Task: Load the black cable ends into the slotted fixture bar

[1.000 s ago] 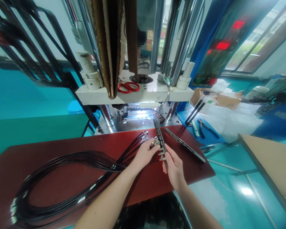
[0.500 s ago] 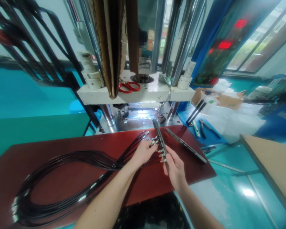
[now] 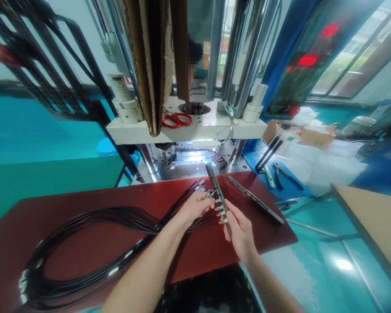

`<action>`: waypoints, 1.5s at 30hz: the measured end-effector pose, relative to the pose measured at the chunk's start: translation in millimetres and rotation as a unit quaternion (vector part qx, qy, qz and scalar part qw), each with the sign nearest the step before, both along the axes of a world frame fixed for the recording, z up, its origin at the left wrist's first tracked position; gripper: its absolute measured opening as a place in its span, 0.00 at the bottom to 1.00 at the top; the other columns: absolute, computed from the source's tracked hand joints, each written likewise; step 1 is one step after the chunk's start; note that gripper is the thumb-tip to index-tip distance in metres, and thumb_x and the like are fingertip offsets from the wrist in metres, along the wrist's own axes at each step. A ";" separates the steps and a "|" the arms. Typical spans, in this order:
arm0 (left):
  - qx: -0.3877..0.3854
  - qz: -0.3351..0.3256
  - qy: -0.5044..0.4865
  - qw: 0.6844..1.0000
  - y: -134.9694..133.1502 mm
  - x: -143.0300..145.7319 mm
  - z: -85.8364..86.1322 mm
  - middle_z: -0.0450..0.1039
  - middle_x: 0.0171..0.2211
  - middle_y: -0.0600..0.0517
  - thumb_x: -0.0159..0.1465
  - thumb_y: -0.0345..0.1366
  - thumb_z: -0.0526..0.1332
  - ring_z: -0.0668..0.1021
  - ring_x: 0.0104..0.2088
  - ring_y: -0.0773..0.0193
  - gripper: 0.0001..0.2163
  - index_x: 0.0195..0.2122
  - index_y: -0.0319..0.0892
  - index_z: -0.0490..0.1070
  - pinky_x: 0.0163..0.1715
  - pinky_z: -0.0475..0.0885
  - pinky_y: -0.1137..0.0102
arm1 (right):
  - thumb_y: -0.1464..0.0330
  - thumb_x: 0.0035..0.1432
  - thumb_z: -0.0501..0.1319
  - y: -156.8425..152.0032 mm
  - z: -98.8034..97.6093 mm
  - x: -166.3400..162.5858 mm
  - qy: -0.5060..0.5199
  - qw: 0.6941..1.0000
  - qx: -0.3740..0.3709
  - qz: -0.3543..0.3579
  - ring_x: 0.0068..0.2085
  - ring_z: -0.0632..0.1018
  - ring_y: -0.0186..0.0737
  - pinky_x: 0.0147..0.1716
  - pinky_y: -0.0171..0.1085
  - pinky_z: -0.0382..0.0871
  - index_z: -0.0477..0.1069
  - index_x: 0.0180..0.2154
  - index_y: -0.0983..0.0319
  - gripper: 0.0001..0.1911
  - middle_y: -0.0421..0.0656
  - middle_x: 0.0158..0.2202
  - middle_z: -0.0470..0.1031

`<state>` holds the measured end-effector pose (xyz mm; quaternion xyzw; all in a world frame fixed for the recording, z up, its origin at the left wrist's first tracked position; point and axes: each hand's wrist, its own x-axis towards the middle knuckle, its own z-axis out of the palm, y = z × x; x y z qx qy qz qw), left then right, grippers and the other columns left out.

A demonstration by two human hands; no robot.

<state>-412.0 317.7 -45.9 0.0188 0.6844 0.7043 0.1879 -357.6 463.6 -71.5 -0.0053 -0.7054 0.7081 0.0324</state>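
Observation:
My right hand (image 3: 239,232) grips the near end of a long dark metal bar (image 3: 215,187) that holds several small metal cable plugs along its left side. My left hand (image 3: 195,206) is closed in a pinch on a metal cable plug (image 3: 209,194) and holds it against the bar. A bundle of black cables (image 3: 94,237) runs from my left hand to a big coil at the near left of the red table (image 3: 84,204). A second dark bar (image 3: 256,199) lies flat just right of my hands.
A press machine with a white plate (image 3: 189,128) stands behind the table, red scissors (image 3: 176,119) on it. Pliers and tools (image 3: 280,174) lie on a blue surface at the right. A cardboard box (image 3: 374,221) sits at the far right. Another person is partly visible behind the machine.
The held bar and both hands have shifted slightly left and toward me. My left hand has moved along the bar with a plug between its fingers.

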 end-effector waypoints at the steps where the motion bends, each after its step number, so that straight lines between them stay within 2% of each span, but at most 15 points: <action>1: 0.001 -0.002 -0.001 1.000 0.2 0.4 -0.4 0.52 0.11 0.61 0.50 0.41 0.58 0.52 0.12 0.77 0.11 0.20 0.38 0.63 0.13 0.43 0.77 | 0.59 0.56 0.54 0.2 -0.8 -0.4 0.000 1.000 0.003 -0.001 0.13 0.61 0.27 0.12 0.29 0.53 0.64 0.51 0.65 0.24 0.37 0.17 0.65; 5: -0.008 0.000 0.019 1.000 2.4 0.5 -2.5 0.52 0.12 0.61 0.50 0.42 0.58 0.52 0.13 0.77 0.12 0.20 0.38 0.63 0.14 0.43 0.76 | 0.60 0.56 0.54 -0.3 -1.5 -1.9 0.005 1.000 0.023 -0.001 0.13 0.60 0.27 0.12 0.29 0.54 0.64 0.51 0.65 0.24 0.35 0.16 0.63; 9: -0.025 0.013 0.079 0.996 3.2 -3.9 -8.0 0.56 0.14 0.58 0.52 0.43 0.57 0.56 0.15 0.76 0.14 0.19 0.37 0.62 0.17 0.49 0.76 | 0.60 0.56 0.54 -2.0 -0.4 -2.4 0.005 0.999 0.043 0.003 0.13 0.60 0.28 0.13 0.29 0.54 0.63 0.52 0.66 0.24 0.32 0.12 0.58; 12: -0.051 0.075 0.155 0.984 -0.5 -8.5 -11.9 0.57 0.16 0.58 0.56 0.44 0.54 0.59 0.19 0.74 0.13 0.23 0.39 0.60 0.20 0.54 0.77 | 0.60 0.56 0.54 -2.0 -2.6 -2.9 0.001 1.000 0.010 -0.005 0.13 0.61 0.27 0.12 0.29 0.54 0.63 0.51 0.66 0.24 0.35 0.15 0.64; 15: -0.045 0.141 0.164 0.975 -4.8 -10.4 -11.3 0.54 0.15 0.61 0.59 0.44 0.50 0.58 0.17 0.73 0.11 0.30 0.42 0.58 0.20 0.54 0.77 | 0.59 0.55 0.55 -0.7 -6.4 -3.2 0.009 1.000 -0.019 -0.020 0.13 0.61 0.27 0.11 0.29 0.54 0.63 0.51 0.65 0.24 0.38 0.19 0.68; 17: -0.038 0.128 0.142 0.981 -6.0 -9.6 -8.5 0.54 0.14 0.62 0.60 0.44 0.49 0.57 0.16 0.73 0.10 0.30 0.43 0.57 0.18 0.52 0.77 | 0.59 0.55 0.55 0.2 -7.7 -3.0 0.012 0.999 -0.022 -0.020 0.13 0.61 0.27 0.11 0.29 0.55 0.63 0.51 0.65 0.25 0.38 0.19 0.68; 23: -0.070 0.023 0.060 0.995 -5.4 -6.4 -1.2 0.55 0.14 0.59 0.54 0.41 0.55 0.56 0.15 0.75 0.11 0.21 0.39 0.62 0.18 0.50 0.76 | 0.59 0.55 0.55 0.6 -1.8 -0.5 0.008 1.000 -0.008 -0.002 0.13 0.60 0.28 0.11 0.29 0.54 0.64 0.51 0.66 0.25 0.34 0.13 0.62; 31: -0.089 0.031 0.074 0.993 -6.2 -10.0 -9.2 0.49 0.11 0.60 0.52 0.40 0.53 0.53 0.15 0.74 0.12 0.16 0.39 0.58 0.17 0.47 0.75 | 0.60 0.55 0.55 -0.1 3.2 1.0 0.001 1.000 0.022 0.014 0.13 0.61 0.28 0.12 0.30 0.53 0.65 0.50 0.65 0.24 0.35 0.15 0.63; 38: -0.089 0.041 0.086 0.991 -6.7 -11.3 -12.1 0.55 0.13 0.58 0.52 0.39 0.52 0.56 0.16 0.74 0.11 0.17 0.39 0.60 0.18 0.49 0.76 | 0.59 0.55 0.55 -1.2 -1.3 -0.7 0.020 0.997 0.074 0.014 0.13 0.59 0.28 0.12 0.30 0.56 0.64 0.52 0.66 0.25 0.32 0.11 0.58; 42: -0.079 0.027 0.079 0.993 -8.0 -9.7 -9.0 0.54 0.12 0.59 0.52 0.39 0.53 0.56 0.16 0.74 0.11 0.17 0.39 0.61 0.18 0.49 0.75 | 0.59 0.55 0.56 -0.9 -2.0 -0.4 0.012 0.999 0.042 0.009 0.13 0.60 0.27 0.12 0.30 0.54 0.65 0.51 0.65 0.24 0.35 0.15 0.63; 45: -0.075 0.030 0.064 0.995 -7.9 -8.4 -6.1 0.52 0.11 0.60 0.52 0.39 0.53 0.54 0.14 0.74 0.11 0.16 0.39 0.60 0.18 0.48 0.75 | 0.59 0.54 0.56 -0.1 -1.8 -0.4 0.004 1.000 0.014 0.008 0.13 0.60 0.28 0.12 0.30 0.53 0.65 0.50 0.65 0.24 0.35 0.15 0.63</action>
